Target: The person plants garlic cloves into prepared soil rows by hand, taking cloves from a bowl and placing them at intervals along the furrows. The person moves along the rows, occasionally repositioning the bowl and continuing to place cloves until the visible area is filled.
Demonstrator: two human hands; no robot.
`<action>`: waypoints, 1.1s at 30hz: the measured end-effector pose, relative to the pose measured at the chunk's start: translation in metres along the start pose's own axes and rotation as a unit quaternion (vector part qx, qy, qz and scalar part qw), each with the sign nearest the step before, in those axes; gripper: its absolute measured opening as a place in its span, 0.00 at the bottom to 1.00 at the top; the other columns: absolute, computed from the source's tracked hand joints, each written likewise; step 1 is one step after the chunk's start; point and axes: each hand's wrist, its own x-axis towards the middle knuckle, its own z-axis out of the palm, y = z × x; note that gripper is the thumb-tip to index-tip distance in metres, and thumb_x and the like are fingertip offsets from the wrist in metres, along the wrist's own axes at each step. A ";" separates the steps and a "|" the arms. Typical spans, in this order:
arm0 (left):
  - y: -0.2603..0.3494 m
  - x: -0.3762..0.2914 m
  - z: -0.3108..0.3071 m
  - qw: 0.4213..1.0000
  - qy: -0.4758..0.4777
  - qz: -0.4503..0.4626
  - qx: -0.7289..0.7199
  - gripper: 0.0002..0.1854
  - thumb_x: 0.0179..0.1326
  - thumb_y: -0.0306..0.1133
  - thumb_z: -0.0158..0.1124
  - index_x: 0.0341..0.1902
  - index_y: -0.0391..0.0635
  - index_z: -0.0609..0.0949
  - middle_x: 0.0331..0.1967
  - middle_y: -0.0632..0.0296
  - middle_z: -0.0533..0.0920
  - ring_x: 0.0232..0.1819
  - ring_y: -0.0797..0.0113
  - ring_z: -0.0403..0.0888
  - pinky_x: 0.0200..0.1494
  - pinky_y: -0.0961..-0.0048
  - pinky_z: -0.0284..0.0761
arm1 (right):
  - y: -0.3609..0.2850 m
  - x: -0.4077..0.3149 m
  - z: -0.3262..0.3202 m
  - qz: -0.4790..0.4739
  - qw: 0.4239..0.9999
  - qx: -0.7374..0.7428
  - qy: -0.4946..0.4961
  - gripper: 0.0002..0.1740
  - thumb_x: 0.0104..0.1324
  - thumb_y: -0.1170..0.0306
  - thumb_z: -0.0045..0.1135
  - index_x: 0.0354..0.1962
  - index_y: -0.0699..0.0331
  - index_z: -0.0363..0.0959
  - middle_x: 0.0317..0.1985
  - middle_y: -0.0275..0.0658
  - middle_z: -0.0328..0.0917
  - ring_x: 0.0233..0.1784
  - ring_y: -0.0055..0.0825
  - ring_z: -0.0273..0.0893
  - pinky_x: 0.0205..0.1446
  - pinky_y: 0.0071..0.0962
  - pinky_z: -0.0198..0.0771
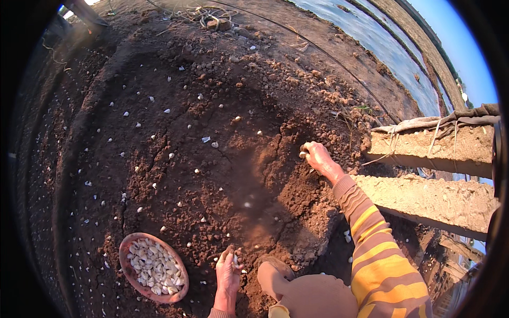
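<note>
Near the right edge of the dark tilled soil (238,171), my right hand (318,157) pinches a pale garlic clove (303,154) between thumb and fingers, just at the ground. My left hand (228,267), low in the view and close to my knee, is curled around a few cloves (235,260). To its left a reddish clay-coloured bowl (147,293) holds a heap of garlic cloves (153,264). Single cloves, such as one clove (171,156), are dotted across the soil in loose rows, several with their tips up.
Two rough concrete posts (433,145) (429,202) stick out at right, with cloth and string tied on the upper one. A dark hose or cable (318,44) crosses the bank. Coiled rope (214,16) lies at the top. Soil ridges (85,107) run along the left.
</note>
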 end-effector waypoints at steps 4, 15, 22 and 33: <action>-0.006 0.000 0.000 1.000 -0.007 -0.013 0.008 0.13 0.69 0.33 0.62 0.54 0.48 0.77 0.37 0.64 0.82 0.33 0.75 0.79 0.29 0.80 0.76 | 0.009 -0.027 0.012 -0.005 0.996 -0.079 0.037 0.07 0.65 0.75 0.56 0.38 0.68 0.68 0.38 0.52 0.76 0.43 0.53 0.77 0.45 0.47 0.73; -0.001 0.003 0.008 1.000 -0.015 -0.014 -0.003 0.14 0.68 0.33 0.62 0.55 0.47 0.77 0.38 0.63 0.82 0.33 0.75 0.78 0.29 0.80 0.76 | 0.027 -0.025 0.047 -0.095 0.978 -0.165 0.085 0.12 0.54 0.83 0.59 0.35 0.67 0.69 0.39 0.47 0.75 0.47 0.45 0.76 0.49 0.42 0.75; 0.007 -0.007 0.008 1.000 -0.027 0.008 0.002 0.14 0.68 0.35 0.63 0.55 0.47 0.77 0.37 0.64 0.83 0.32 0.76 0.79 0.29 0.80 0.76 | 0.019 -0.026 0.022 -0.100 0.978 -0.184 0.009 0.07 0.59 0.78 0.58 0.37 0.66 0.74 0.39 0.47 0.77 0.44 0.45 0.78 0.49 0.43 0.73; -0.002 -0.008 -0.005 0.999 -0.035 0.003 0.007 0.14 0.68 0.34 0.63 0.55 0.47 0.77 0.39 0.65 0.83 0.33 0.77 0.79 0.29 0.81 0.77 | 0.018 -0.082 0.007 0.054 0.989 -0.139 -0.002 0.11 0.65 0.74 0.57 0.41 0.70 0.68 0.45 0.54 0.71 0.44 0.52 0.78 0.46 0.46 0.75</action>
